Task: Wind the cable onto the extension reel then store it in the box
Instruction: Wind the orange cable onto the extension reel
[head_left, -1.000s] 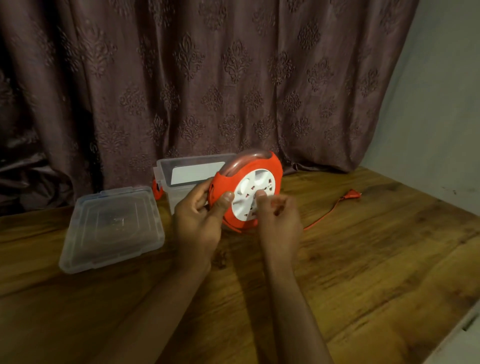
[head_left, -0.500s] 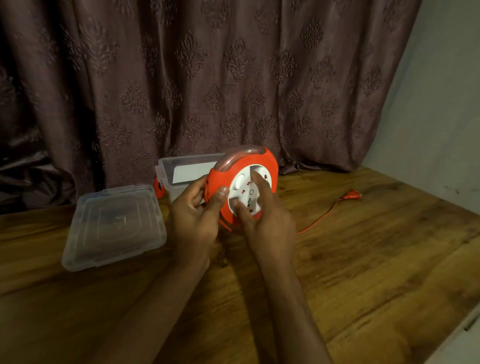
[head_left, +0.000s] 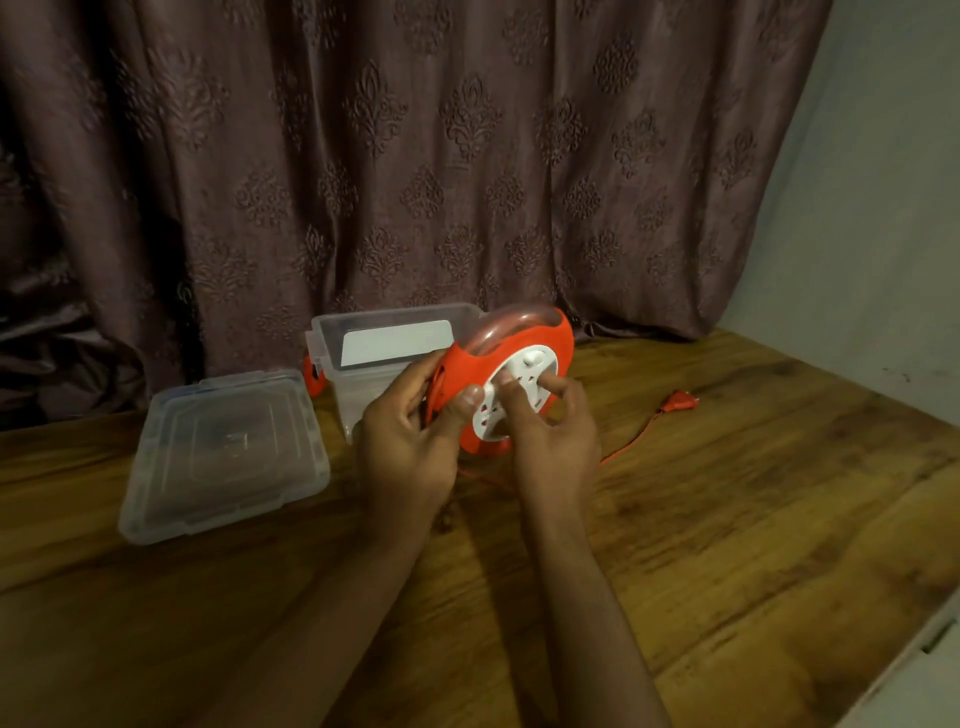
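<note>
An orange extension reel (head_left: 557, 332) with a white socket face and a clear handle stands tilted at the table's middle. My left hand (head_left: 410, 431) grips its left rim, thumb on the white face. My right hand (head_left: 553, 431) has its fingertips on the white socket disc (head_left: 535, 364). A thin orange cable (head_left: 631, 441) runs from under the reel to the right and ends in an orange plug (head_left: 683, 401) lying on the table. The clear plastic box (head_left: 332, 338) stands open just behind the reel.
The box's clear lid (head_left: 223, 452) lies flat on the wooden table (head_left: 727, 519) to the left. A brown patterned curtain (head_left: 415, 156) hangs behind. A grey wall (head_left: 883, 208) borders the right side. An orange latch (head_left: 314, 376) shows at the box's left.
My right hand's fingers have shifted round on the white socket disc, and the reel has tilted and moved slightly. The cable's slack on the table looks a little shorter.
</note>
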